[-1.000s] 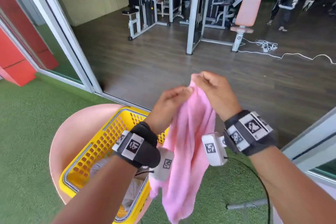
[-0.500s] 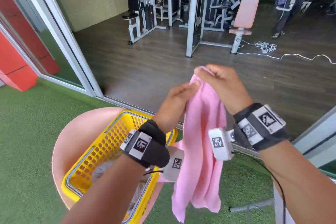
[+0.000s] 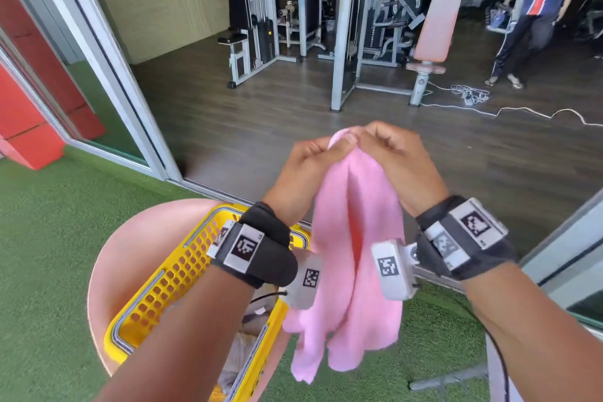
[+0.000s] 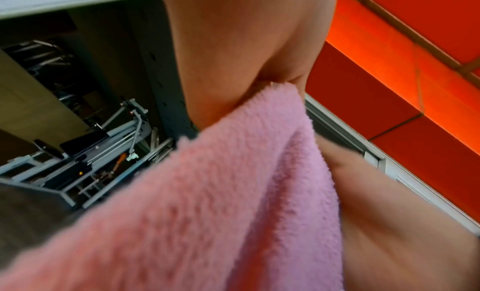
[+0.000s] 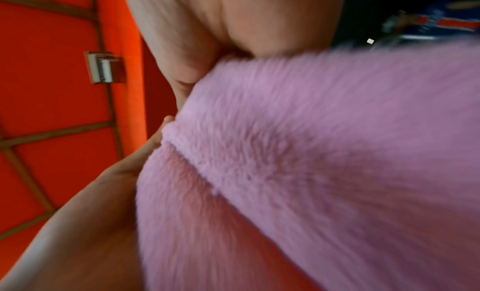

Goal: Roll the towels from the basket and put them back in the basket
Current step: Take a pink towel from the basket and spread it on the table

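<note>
Head view: fluffy pink towel (image 3: 352,238), folded lengthwise.

My left forearm hides much of the yellow basket (image 3: 169,281), so I can't make out its contents. Both wrist views blur the pink towel (image 5: 311,151), which covers my fingertips.

My left hand (image 3: 305,170) and right hand (image 3: 396,160) are raised side by side, knuckles nearly touching, each pinching the top of the towel (image 3: 352,254); forearms converge, both wrists strapped.
</note>
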Motion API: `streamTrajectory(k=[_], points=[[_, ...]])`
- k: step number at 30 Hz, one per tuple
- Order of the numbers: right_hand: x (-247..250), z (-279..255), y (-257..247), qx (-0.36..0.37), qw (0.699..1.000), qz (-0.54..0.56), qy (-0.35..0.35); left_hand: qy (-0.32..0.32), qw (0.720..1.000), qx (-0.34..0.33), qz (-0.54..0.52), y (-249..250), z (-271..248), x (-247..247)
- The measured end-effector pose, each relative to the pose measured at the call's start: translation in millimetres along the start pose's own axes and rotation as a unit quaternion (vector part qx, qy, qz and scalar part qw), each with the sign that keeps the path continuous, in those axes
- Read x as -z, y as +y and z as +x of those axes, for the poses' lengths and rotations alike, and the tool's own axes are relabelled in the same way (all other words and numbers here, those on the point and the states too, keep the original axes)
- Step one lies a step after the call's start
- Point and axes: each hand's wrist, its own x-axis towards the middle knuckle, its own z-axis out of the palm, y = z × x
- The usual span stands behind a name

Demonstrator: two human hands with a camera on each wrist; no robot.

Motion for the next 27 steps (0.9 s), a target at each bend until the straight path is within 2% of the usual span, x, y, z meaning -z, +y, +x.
streamTrajectory(k=[2,4,6,9,10,13,15,17,19,23,25,27], points=[[-10,-19,19,-0.041,0.999,0.025,-0.014,0.048,0.998,-0.029,-0.014,9,3,11],[-11,-34,32,-0.062,0.997,0.013,-0.046,0.079,0.997,-0.019,-0.008,3,5,24],[-6,-31,25,-0.039,0.998,-0.001,-0.042,0.038,0.999,0.008,0.022,-11,0,25],[3,-7,-1,0.010,1.000,-0.025,0.007,-0.037,0.997,0.033,0.059,-28,-17,2],[2,0,-6,0.020,0.999,-0.034,0.017,-0.038,0.997,0.031,0.054,-30,-19,-4],[-8,-6,6,-0.011,1.000,-0.013,-0.007,0.024,0.999,0.000,-0.027,-17,-17,-2],[-12,-27,23,-0.050,0.996,-0.001,-0.073,0.079,0.996,-0.019,-0.043,-9,-9,19],[-9,-43,35,-0.101,0.986,-0.042,-0.124,0.095,0.994,-0.030,-0.034,-11,-7,36],[-2,-41,35,-0.105,0.987,-0.059,-0.108,0.068,0.997,-0.018,-0.011,-17,-10,36],[3,-12,-1,-0.027,0.999,0.002,-0.041,-0.057,0.997,0.033,0.036,-30,-20,1],[-3,-7,-6,-0.022,0.999,0.029,-0.029,-0.042,0.999,0.030,-0.002,-21,-20,-4],[-9,-15,4,-0.050,0.996,0.065,-0.037,-0.001,0.999,-0.003,-0.043,-9,-14,4]])
